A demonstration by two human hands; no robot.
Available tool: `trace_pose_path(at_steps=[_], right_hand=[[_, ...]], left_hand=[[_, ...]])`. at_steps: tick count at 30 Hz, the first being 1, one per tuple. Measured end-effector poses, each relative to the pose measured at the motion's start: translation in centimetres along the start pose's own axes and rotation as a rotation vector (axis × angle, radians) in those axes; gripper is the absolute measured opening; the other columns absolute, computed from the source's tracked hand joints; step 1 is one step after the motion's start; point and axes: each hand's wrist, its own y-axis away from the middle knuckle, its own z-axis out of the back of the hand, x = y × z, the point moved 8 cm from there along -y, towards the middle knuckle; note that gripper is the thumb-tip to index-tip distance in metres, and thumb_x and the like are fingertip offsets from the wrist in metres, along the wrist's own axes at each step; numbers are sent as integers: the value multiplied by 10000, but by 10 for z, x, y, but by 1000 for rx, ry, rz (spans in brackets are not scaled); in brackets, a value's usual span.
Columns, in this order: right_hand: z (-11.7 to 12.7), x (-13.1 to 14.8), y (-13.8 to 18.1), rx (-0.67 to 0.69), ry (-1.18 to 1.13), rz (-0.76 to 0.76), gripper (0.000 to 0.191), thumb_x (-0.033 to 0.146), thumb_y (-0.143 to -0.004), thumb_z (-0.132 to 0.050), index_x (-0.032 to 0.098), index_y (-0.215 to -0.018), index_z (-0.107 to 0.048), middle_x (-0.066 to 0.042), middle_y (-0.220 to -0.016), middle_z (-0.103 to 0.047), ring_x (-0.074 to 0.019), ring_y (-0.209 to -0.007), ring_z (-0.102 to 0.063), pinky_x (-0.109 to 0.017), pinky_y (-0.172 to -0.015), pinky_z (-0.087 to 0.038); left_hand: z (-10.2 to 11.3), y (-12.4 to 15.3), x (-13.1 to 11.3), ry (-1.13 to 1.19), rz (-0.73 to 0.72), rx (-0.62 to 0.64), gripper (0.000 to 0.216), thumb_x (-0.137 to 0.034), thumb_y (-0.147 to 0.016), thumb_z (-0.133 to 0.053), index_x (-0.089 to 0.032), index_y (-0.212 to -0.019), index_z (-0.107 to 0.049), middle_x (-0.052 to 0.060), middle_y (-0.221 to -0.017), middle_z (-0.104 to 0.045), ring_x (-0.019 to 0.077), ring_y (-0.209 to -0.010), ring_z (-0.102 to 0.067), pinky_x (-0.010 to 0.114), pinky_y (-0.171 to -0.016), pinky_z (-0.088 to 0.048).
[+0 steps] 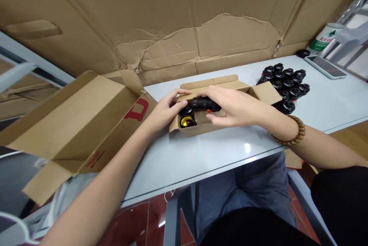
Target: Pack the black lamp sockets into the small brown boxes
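Observation:
A small open cardboard box [198, 129] lies on the white table in front of me. My left hand [169, 110] grips its left end, fingers over the back wall and thumb beside the black pieces inside. At that end sit black cylinders, one of them [187, 120] showing a shiny yellow cup-shaped end. My right hand [230, 106] is curled over a black flashlight-like cylinder [202, 104] with a small red spot, lying sideways over the box. My palm hides its right end.
Several similar black cylinders [287, 84] stand grouped at right on the table [161, 161]. Behind them are a phone [325, 66] and a water bottle [323, 41]. A large open carton [94, 123] stands at left; cardboard sheeting [201, 16] walls the back.

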Motion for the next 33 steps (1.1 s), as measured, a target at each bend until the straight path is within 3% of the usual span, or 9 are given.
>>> trace_pose_path(at_steps=[7, 14, 21, 29, 33], right_hand=[[-2, -4, 1, 23, 29, -37, 358, 261, -1028, -591, 143, -1357, -669, -132, -1128, -818, -245, -907, -741, -338, -733, -535], [2, 3, 2, -8, -1, 61, 472, 278, -1062, -526, 127, -1505, -591, -181, -1344, -782, -294, -1167, -747, -432, -954, -599], [0, 2, 1, -2, 19, 77, 376, 266, -1085, -482, 129, -1388, -658, -137, -1149, -770, -254, -1010, -696, -377, -854, -538], [-2, 0, 1, 9, 19, 29, 497, 253, -1043, -565, 115, -1521, -587, -190, -1349, -776, -300, -1201, -741, -441, -979, -611], [-5, -3, 2, 18, 36, 17, 451, 233, -1060, -568, 117, -1494, -607, -167, -1258, -799, -278, -1096, -760, -409, -898, -612]], left_hand=[[0, 0, 2, -13, 5, -1, 505, -554, -960, -743, -235, -1351, -731, 83, -1177, -804, 343, -1108, -747, 434, -946, -612], [-1, 0, 1, -3, -5, 3, 470, -532, -974, -736, -239, -1341, -724, 57, -1065, -790, 341, -1147, -736, 414, -959, -595], [-1, 0, 0, 6, 14, 10, 499, -545, -963, -740, -237, -1355, -716, 71, -1170, -804, 320, -1063, -757, 401, -901, -609], [-1, -1, 2, 15, 6, 10, 494, -554, -957, -745, -248, -1345, -725, 79, -1233, -804, 333, -1124, -748, 410, -927, -608], [-2, 1, 2, 10, 24, 17, 515, -580, -964, -747, -249, -1357, -717, 80, -1208, -808, 334, -1113, -748, 424, -960, -596]])
